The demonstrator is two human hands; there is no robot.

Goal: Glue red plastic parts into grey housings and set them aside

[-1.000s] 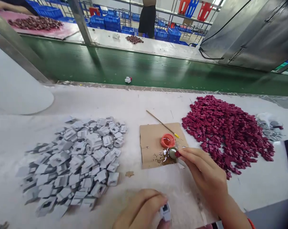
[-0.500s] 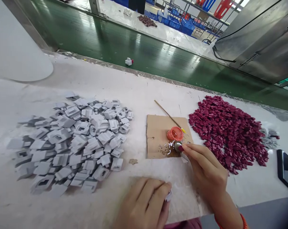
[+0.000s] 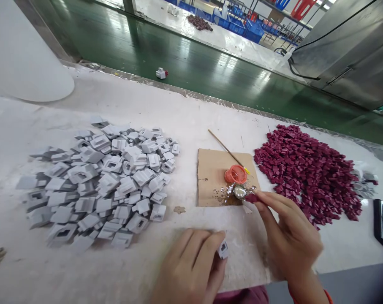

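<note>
Head view of a white worktable. The left hand, nearest the viewer and in front of the cardboard square, pinches one grey plastic housing between thumb and fingertips. The right hand pinches a small dark red piece at the cardboard's front right corner, just beside a metal bottle cap holding what appears to be glue. An orange cap and a thin stick sit behind it. Left of the cardboard lies the grey housing pile; right of it, the red piece pile.
</note>
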